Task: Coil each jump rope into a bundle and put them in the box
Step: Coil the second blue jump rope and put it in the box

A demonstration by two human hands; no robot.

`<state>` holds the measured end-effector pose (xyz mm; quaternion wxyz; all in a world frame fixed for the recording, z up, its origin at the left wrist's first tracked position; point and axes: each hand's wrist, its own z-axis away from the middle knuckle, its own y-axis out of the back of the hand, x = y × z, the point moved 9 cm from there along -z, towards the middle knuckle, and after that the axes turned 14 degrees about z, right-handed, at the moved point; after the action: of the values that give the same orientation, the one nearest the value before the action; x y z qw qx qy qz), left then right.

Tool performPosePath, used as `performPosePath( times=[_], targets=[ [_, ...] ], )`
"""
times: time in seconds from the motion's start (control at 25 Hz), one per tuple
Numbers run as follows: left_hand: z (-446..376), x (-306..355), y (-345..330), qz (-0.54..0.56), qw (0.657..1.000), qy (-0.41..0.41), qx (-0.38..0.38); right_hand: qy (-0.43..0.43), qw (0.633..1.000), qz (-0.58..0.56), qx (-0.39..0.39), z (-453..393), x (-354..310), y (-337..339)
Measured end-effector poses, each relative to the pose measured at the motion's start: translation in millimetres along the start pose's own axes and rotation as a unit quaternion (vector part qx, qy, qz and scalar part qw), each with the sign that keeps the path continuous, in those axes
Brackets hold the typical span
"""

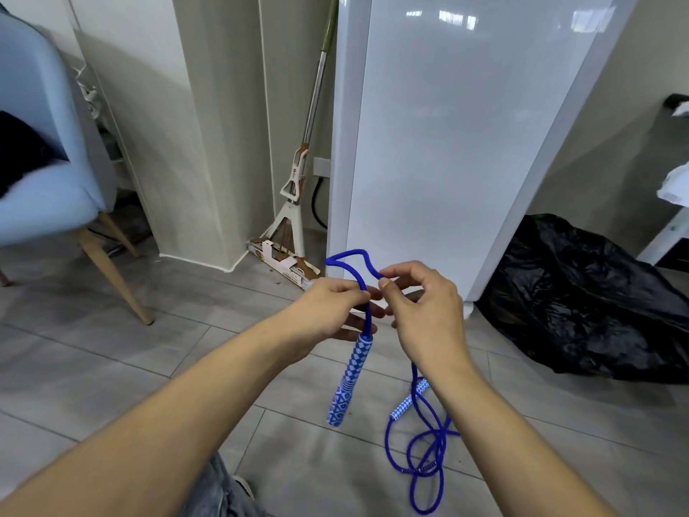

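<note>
Left hand (333, 311), fingers curled, pinching the blue rope (369, 311) just above one handle. Right hand (421, 307), fingers curled too, pinching the same rope a bit farther along, close beside the left hand. Between the two pinches, a short loop (348, 255) of rope standing up over the hands.

Down from the left hand, the first handle (348, 378), blue and white with a diamond pattern, hanging straight toward the floor. Not touching the floor, as far as can be told.

Down from behind the right wrist, more blue rope dropping to the floor. There, lying in loose messy loops (425, 453) on the grey floor tiles (112, 367). Second handle (409, 399), same blue and white pattern, lying tilted on the floor among those loops, near the hanging handle but apart from it.

Farther out: a tall white cabinet (466, 143) straight ahead behind the hands. A mop (294, 188) leaning in the corner just left of the cabinet. A light blue chair (41, 143) with wooden legs far to the left. A crumpled black plastic bag (589, 304) on the floor to the right. A bit of grey trouser leg (216, 490) at the bottom.
</note>
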<state>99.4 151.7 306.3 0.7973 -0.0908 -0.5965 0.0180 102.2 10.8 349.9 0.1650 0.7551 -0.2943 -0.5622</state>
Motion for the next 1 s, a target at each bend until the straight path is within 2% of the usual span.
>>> performPosePath(
  times=[0.2,0.32,0.48,0.6,0.72,0.8,0.92,1.0],
  targets=[
    [-1,0,5,0.11,0.992,-0.006,0.054,0.021,0.999,0.022,-0.031,7,-8,-16],
    [-6,8,21,0.14,0.981,-0.069,0.114,0.023,0.997,0.034,-0.06,8,-9,-18],
    [-9,28,60,0.213,0.948,-0.147,0.187,-0.022,0.984,0.087,-0.154,-1,17,-18],
    [-6,38,97,0.228,0.922,-0.178,0.256,-0.055,0.969,0.124,-0.207,-13,43,-2],
    [-4,41,119,0.202,0.911,-0.187,0.306,-0.045,0.967,0.132,-0.213,-23,49,20],
    [-7,36,116,0.187,0.926,-0.155,0.29,-0.063,0.972,0.053,-0.222,-24,48,21],
    [-15,17,77,0.179,0.967,-0.052,0.173,-0.042,0.983,-0.021,-0.177,-24,35,14],
    [-12,11,49,0.122,0.987,-0.02,0.105,-0.005,0.988,-0.036,-0.15,-18,18,3]
  ],
)
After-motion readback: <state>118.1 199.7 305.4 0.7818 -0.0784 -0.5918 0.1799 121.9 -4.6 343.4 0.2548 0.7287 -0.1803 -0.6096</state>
